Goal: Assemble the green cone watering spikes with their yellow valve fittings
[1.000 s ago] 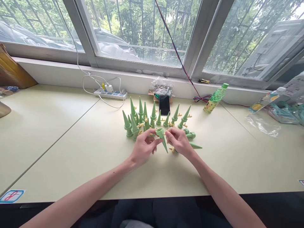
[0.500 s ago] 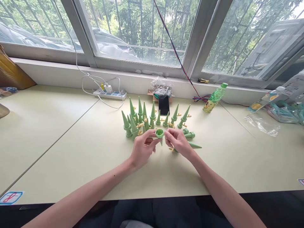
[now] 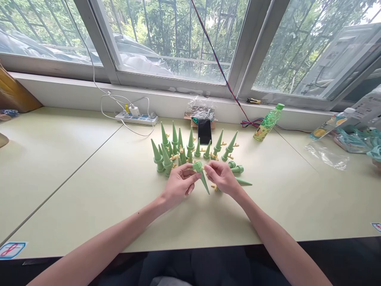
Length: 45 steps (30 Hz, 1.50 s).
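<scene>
A green plant watering spike [image 3: 204, 182] is pinched at its capped end between the thumb and fingers of my left hand [image 3: 180, 182], its point angled down to the right. My right hand [image 3: 224, 177] is closed beside the cap, its fingertips on a small yellow valve [image 3: 204, 168] at the cap's side, mostly hidden by them. Just beyond my hands, several finished-looking green spikes [image 3: 157, 155] with yellow valves stand point up on the table. Right of my right hand lie loose green spike parts [image 3: 238, 169] and a bare spike cone [image 3: 244, 182].
Behind the spikes a black phone [image 3: 204, 132] leans on a small box with clear wrap [image 3: 202, 108]. A power strip [image 3: 143, 118] with white cables is at the back left. A green-capped bottle [image 3: 268, 124] and crumpled clear plastic [image 3: 327, 157] are on the right.
My left hand has tilted the spike: its open end faced me before, and now its side shows with the point swung toward me and right. My right hand stays at the cap.
</scene>
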Available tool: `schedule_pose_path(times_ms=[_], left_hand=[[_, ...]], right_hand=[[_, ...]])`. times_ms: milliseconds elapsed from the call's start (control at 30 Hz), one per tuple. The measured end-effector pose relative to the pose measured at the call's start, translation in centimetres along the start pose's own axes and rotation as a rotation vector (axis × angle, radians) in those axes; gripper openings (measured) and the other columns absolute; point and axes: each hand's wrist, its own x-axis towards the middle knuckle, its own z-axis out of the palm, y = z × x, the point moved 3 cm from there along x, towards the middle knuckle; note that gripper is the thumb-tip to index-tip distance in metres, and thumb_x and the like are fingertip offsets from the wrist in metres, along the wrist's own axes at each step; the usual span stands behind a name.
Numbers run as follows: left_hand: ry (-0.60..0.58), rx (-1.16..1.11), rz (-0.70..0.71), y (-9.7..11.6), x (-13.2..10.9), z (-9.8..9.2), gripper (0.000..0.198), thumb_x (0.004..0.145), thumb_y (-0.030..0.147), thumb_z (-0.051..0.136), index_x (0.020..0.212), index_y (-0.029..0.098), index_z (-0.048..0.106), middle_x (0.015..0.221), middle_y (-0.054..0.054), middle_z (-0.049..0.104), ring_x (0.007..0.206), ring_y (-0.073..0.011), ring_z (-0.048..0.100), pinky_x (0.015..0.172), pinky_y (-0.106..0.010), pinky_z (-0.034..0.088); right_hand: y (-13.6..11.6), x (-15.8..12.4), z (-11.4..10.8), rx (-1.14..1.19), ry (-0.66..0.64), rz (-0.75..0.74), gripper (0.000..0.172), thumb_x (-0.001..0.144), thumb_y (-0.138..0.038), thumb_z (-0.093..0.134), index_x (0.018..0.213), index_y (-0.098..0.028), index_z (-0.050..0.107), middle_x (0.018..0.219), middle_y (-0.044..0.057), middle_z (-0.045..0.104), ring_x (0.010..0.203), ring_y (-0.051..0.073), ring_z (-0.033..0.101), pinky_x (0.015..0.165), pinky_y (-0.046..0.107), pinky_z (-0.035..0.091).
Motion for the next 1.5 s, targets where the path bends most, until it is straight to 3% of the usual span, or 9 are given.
schedule_pose_path(times_ms=[200, 367, 467, 1067, 1500], left_hand=[[-0.049, -0.094, -0.168, -0.5, 0.2, -0.2, 0.038, 0.072, 0.039, 0.080, 0.091, 0.013, 0.060, 0.073, 0.000, 0.065, 0.035, 0.0013, 0.034, 0.035, -0.018, 0.022], [-0.167, -0.114, -0.220, -0.9, 0.4, -0.2, 0.034, 0.080, 0.041, 0.074, 0.095, 0.013, 0.064, 0.086, -0.004, 0.067, 0.038, 0.0031, 0.030, 0.036, -0.017, 0.019], [-0.193, -0.110, -0.234, -1.1, 0.5, -0.3, 0.033, 0.081, 0.043, 0.072, 0.094, 0.013, 0.066, 0.081, -0.003, 0.064, 0.039, 0.0028, 0.028, 0.037, -0.017, 0.018], [-0.204, -0.134, -0.249, -1.4, 0.6, -0.4, 0.036, 0.083, 0.041, 0.071, 0.105, 0.013, 0.067, 0.090, -0.005, 0.064, 0.042, 0.0020, 0.027, 0.037, -0.015, 0.021], [-0.190, -0.143, -0.253, -1.4, 0.6, -0.4, 0.033, 0.081, 0.041, 0.072, 0.097, 0.014, 0.066, 0.089, -0.004, 0.063, 0.041, 0.0033, 0.029, 0.037, -0.015, 0.022]], right_hand=[[-0.4, 0.0, -0.1, -0.117, 0.018, -0.041, 0.035, 0.095, -0.040, 0.052, 0.068, -0.018, 0.049, 0.059, -0.003, 0.045, 0.052, 0.009, 0.038, 0.049, 0.024, 0.031], [-0.7, 0.1, -0.3, -0.196, 0.028, -0.069, 0.034, 0.095, -0.038, 0.051, 0.067, -0.018, 0.050, 0.060, -0.002, 0.046, 0.053, 0.010, 0.039, 0.051, 0.025, 0.031], [-0.6, 0.2, -0.3, -0.225, 0.032, -0.079, 0.033, 0.095, -0.037, 0.051, 0.068, -0.018, 0.051, 0.060, -0.002, 0.047, 0.054, 0.010, 0.038, 0.051, 0.025, 0.030], [-0.6, 0.2, -0.4, -0.294, 0.036, -0.109, 0.035, 0.095, -0.039, 0.051, 0.067, -0.018, 0.051, 0.061, -0.002, 0.046, 0.055, 0.011, 0.036, 0.052, 0.026, 0.030], [-0.4, 0.3, -0.4, -0.302, 0.021, -0.110, 0.035, 0.095, -0.040, 0.050, 0.068, -0.019, 0.050, 0.061, -0.002, 0.046, 0.056, 0.011, 0.037, 0.053, 0.026, 0.030]])
